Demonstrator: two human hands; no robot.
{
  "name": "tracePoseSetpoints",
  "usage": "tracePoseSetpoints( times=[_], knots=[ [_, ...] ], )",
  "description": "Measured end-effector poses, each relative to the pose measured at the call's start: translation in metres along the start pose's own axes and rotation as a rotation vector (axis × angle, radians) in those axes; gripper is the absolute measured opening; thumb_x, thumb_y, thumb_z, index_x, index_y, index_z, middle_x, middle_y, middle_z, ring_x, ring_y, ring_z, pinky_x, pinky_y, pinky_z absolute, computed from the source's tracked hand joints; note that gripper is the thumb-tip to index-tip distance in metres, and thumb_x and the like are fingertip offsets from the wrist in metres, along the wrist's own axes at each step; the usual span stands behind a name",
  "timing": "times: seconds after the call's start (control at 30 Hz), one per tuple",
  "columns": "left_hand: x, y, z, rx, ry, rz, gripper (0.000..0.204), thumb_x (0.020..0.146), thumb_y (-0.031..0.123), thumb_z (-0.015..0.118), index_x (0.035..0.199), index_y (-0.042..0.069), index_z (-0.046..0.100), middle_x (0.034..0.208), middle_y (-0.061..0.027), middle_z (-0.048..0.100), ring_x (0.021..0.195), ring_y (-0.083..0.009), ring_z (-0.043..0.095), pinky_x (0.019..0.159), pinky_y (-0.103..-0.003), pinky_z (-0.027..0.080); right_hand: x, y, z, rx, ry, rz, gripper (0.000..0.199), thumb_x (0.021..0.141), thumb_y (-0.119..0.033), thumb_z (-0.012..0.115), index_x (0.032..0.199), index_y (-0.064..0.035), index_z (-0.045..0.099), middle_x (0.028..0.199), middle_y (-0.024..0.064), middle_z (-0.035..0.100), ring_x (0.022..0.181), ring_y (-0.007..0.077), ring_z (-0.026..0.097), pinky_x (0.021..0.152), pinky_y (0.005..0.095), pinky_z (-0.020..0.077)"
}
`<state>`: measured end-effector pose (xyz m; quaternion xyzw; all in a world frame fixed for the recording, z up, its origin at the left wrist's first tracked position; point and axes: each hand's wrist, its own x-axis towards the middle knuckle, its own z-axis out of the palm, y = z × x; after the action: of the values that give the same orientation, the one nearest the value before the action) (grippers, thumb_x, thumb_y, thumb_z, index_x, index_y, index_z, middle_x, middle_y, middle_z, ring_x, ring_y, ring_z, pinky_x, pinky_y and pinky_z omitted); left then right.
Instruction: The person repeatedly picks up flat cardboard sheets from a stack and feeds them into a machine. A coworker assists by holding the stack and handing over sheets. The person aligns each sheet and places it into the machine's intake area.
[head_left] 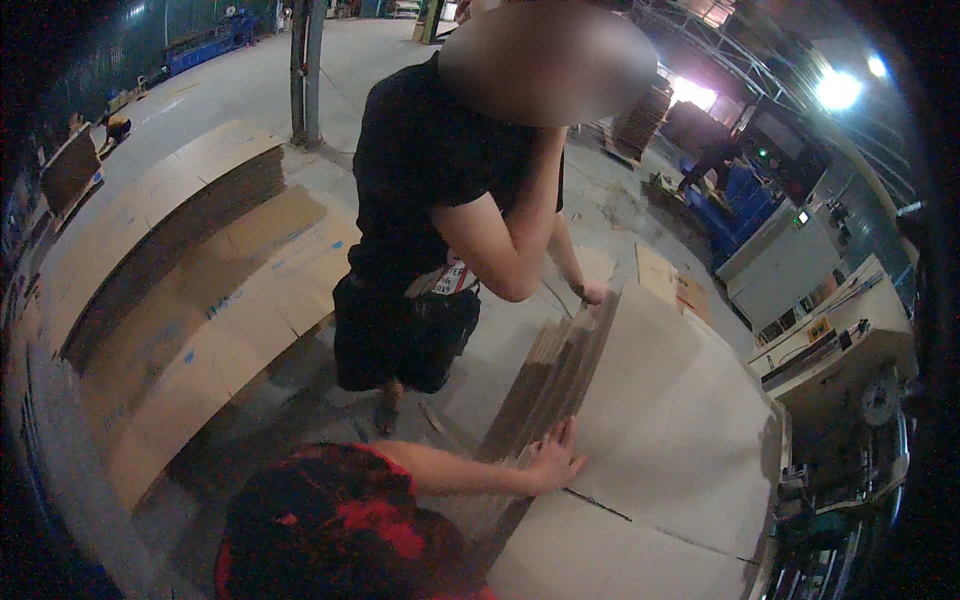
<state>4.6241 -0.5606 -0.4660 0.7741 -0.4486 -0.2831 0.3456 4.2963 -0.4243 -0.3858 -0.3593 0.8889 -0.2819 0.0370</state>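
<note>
Left grip (557, 464) against pale cardboard stack (675, 410)

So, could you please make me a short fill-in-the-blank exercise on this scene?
1. Only the person's ____ hand shows, touching the pale sheets.
2. The sleeve of that arm is black and ____.
3. The co-worker facing the person wears a ____ T-shirt.
4. Long brown stacks lie in the picture's left half, the pale sheets mostly in its ____ half.

Missing words: left; red; black; right.

Workshop, factory type: cardboard stacks (665, 390) stood about a concrete floor (240, 85); steel post (304, 85), roof trusses (735, 68) and blue machine (741, 222) were present.
</note>
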Motion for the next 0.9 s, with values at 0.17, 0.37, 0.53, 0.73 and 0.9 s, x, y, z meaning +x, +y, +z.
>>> tracePoseSetpoints(
  times=[0.17, 0.37, 0.53, 0.73, 0.9],
  knots=[
    [-0.001, 0.006, 0.0, 0.062, -0.054, -0.042, 0.09, 0.086, 0.044, 0.053, 0.146, 0.006, -0.001, 0.147, -0.0178, 0.02, 0.13, -0.0348, 0.027, 0.099, -0.055, 0.027, 0.002, 0.009, -0.002, 0.115, 0.043, -0.113, 0.024, 0.09, -0.019, 0.051, 0.08, -0.0021, 0.064, 0.084, 0.0088, 0.064, 0.073, 0.0221, 0.057, 0.063, 0.0349, 0.0451],
    [-0.002, 0.004, 0.004, -0.012, 0.017, -0.012, 0.09, 0.085, 0.045, 0.053, 0.147, 0.007, -0.001, 0.146, -0.0194, 0.022, 0.131, -0.0345, 0.026, 0.1, -0.056, 0.026, 0.01, 0.006, -0.005, 0.08, -0.067, -0.143, 0.023, 0.088, -0.017, 0.053, 0.081, -0.0006, 0.066, 0.083, 0.0111, 0.066, 0.072, 0.0246, 0.059, 0.065, 0.0361, 0.0472],
    [0.004, 0.001, 0.009, -0.029, 0.053, 0.019, 0.091, 0.086, 0.043, 0.054, 0.146, 0.006, -0.002, 0.144, -0.0213, 0.023, 0.131, -0.0351, 0.025, 0.1, -0.057, 0.025, 0.013, 0.006, 0.002, 0.068, -0.033, -0.185, 0.022, 0.087, -0.017, 0.053, 0.083, -0.001, 0.067, 0.084, 0.012, 0.066, 0.074, 0.0257, 0.059, 0.067, 0.0367, 0.0477],
    [0.01, 0.009, 0.014, -0.011, 0.032, -0.023, 0.091, 0.085, 0.043, 0.055, 0.146, 0.005, -0.001, 0.144, -0.021, 0.024, 0.131, -0.035, 0.025, 0.101, -0.057, 0.025, 0.022, 0.01, 0.003, 0.055, -0.011, -0.237, 0.021, 0.087, -0.017, 0.054, 0.085, -0.0015, 0.068, 0.085, 0.013, 0.067, 0.075, 0.0271, 0.06, 0.068, 0.0373, 0.0482],
    [0.013, 0.01, 0.014, 0.027, 0.029, -0.012, 0.091, 0.085, 0.042, 0.056, 0.147, 0.006, 0.0, 0.144, -0.0188, 0.024, 0.13, -0.0334, 0.027, 0.101, -0.055, 0.025, 0.026, 0.013, 0.007, 0.042, 0.014, -0.284, 0.02, 0.086, -0.017, 0.055, 0.087, -0.0019, 0.068, 0.086, 0.0139, 0.067, 0.076, 0.0283, 0.061, 0.07, 0.0379, 0.0487]
  ],
)
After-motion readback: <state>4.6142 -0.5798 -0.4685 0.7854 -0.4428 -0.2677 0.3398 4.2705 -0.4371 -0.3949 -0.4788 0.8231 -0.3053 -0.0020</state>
